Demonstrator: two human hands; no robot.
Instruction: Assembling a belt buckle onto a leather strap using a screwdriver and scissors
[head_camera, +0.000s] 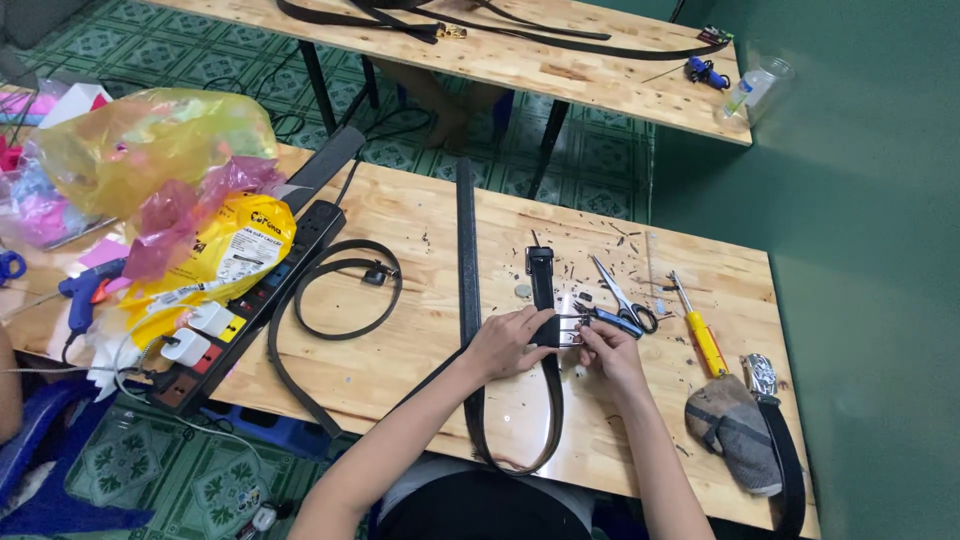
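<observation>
Both hands, left (508, 343) and right (606, 352), are pinching closed on the belt (546, 330) and buckle (568, 331) mid-frame; bare desk (420, 330) is lying to the left.

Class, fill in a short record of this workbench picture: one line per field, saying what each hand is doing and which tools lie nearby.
Setting: wooden table seen from above
Left hand: grips the dark belt near its end
Right hand: pinches the metal buckle at the belt end
Beside the hands: scissors, yellow-handled screwdriver
Far left: power strip, yellow plastic bag, blue glue gun
Right edge: a second belt with a buckle
</observation>
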